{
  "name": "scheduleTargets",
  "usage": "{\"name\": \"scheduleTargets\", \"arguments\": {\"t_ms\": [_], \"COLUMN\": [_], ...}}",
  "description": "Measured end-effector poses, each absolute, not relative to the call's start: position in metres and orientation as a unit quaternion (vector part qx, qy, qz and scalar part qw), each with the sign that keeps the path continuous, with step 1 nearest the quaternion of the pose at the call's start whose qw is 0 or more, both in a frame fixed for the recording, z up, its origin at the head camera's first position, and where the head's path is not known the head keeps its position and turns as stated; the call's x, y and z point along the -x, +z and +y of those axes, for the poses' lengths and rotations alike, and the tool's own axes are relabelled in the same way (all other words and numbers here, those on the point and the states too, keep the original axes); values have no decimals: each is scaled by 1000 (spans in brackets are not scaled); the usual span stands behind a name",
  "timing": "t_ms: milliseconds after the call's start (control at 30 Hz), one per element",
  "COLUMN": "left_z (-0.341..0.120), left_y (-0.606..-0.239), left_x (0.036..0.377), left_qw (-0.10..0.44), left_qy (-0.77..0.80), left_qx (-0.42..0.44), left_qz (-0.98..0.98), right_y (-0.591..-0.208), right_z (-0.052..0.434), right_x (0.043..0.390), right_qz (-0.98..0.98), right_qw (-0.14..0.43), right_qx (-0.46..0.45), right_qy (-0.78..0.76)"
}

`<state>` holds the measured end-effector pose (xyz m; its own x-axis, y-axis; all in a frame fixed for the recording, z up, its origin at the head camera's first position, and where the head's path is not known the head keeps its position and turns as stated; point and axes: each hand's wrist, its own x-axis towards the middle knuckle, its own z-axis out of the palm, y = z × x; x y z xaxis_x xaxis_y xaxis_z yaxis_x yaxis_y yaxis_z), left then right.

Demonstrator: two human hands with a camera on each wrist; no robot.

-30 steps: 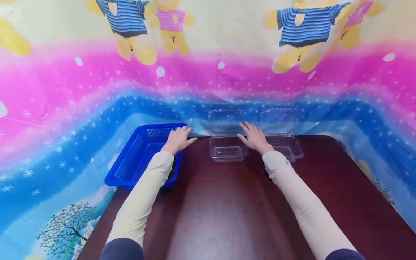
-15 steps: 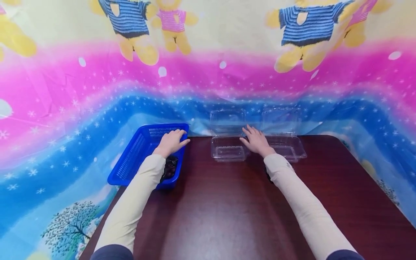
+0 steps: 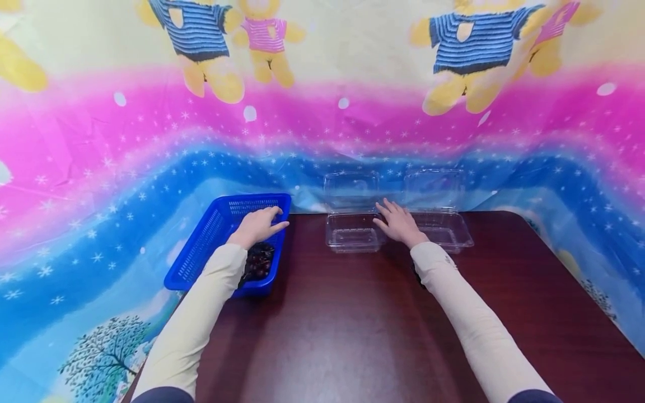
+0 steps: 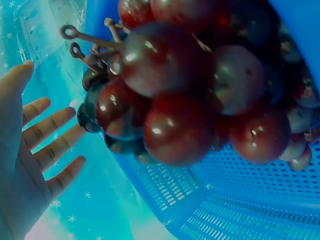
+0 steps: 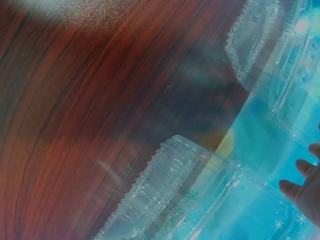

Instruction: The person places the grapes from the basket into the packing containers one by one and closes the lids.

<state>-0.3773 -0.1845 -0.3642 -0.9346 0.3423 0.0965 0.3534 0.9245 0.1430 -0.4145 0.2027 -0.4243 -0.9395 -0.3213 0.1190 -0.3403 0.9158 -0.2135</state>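
Note:
Dark red grapes lie in the near right part of a blue plastic basket; they fill much of the left wrist view, with bare stems showing. Over the basket, my left hand holds nothing, its fingers spread and fairly straight. Two clear plastic clamshell boxes stand with lids raised at the table's far edge: a left box and a right box. Between them hovers my right hand, fingers extended and nothing held, covering part of the right box. Only its fingertips show in the right wrist view.
The dark red-brown wooden table reflects light near its front. A printed cloth backdrop with bears and snowflakes hangs around the back and sides. The basket sits at the table's left edge and slightly overhangs it.
My left hand has moved left and nearer, from the basket's far right corner to over its inside, uncovering the grapes. The right hand has shifted only slightly toward me.

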Motion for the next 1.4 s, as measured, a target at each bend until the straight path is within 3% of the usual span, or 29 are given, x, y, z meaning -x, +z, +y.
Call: {"name": "scheduleTargets", "arguments": {"t_ms": [767,1400], "left_z": [-212,-225], "left_y": [-374,-383], "left_x": [366,359], "left_qw": [-44,-78], "left_qy": [-83,-67], "left_qx": [183,185], "left_qz": [-979,-977], "right_y": [-447,-463], "right_z": [203,204], "right_x": [411,409], "right_qz": [-976,-974], "right_qw": [30,6], "right_qx": [-185,-189], "right_qy": [112,126]}}
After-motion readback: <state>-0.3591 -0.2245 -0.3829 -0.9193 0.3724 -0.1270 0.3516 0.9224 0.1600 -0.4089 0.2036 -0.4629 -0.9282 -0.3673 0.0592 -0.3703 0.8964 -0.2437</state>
